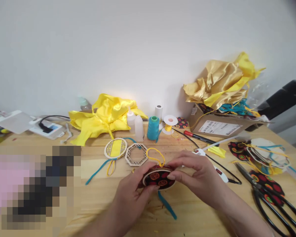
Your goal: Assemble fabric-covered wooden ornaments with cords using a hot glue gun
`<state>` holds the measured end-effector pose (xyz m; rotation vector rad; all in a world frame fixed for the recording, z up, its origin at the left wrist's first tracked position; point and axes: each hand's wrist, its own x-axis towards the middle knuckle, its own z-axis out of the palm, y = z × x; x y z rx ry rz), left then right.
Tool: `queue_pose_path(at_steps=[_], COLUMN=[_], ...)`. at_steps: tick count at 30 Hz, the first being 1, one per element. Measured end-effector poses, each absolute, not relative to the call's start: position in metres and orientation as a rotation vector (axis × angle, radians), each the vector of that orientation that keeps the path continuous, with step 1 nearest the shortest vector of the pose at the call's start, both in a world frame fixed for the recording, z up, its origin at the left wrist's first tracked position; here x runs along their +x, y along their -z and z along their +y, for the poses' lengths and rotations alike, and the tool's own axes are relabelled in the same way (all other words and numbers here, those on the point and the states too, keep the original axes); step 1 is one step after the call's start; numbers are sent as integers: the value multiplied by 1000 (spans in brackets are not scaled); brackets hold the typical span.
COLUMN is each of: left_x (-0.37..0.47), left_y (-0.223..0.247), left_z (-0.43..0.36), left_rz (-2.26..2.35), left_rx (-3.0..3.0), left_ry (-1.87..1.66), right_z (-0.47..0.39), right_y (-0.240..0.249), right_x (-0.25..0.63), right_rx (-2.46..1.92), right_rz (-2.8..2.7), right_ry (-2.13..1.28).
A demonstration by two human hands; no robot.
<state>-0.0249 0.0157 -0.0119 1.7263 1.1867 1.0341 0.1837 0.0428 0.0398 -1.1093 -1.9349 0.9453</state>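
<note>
Between both hands is a round, fabric-covered ornament (160, 180) with a pale rim and a dark, red-and-orange pattern. A yellow cord loop rises from its top edge, and a teal ribbon (167, 205) hangs below it. My left hand (133, 191) grips the left side, thumb along the lower edge. My right hand (197, 174) pinches the right side, thumb on the front face. Just beyond lie an octagonal wooden lattice frame (128, 161) and a round lattice ornament (117, 148) with yellow cloth inside.
Large black-handled scissors (258, 189) lie at right, beside patterned fabric scraps (271, 187). Behind stand a teal thread cone (153, 128), white bottles (138, 128) and a cardboard box (212, 123) heaped with cloth. Yellow satin (103, 118) sits near the wall. A pixelated patch covers the lower left.
</note>
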Motion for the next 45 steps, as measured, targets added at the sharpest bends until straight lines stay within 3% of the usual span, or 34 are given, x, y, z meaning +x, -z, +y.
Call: queue_pose_path(at_steps=[23, 33, 45], left_x=[-26, -28, -18], left_y=[6, 13, 4], left_z=[15, 12, 19], left_rz=[1315, 1193, 942], left_rx=[2026, 2007, 1036], left_ry=[-1037, -1072, -927], right_z=[37, 42, 48], right_y=[-37, -36, -32], right_x=[184, 184, 178], right_rx=[-1090, -1290, -1407], right_rz=[-2135, -2022, -1770], right_ry=[-745, -914, -1275])
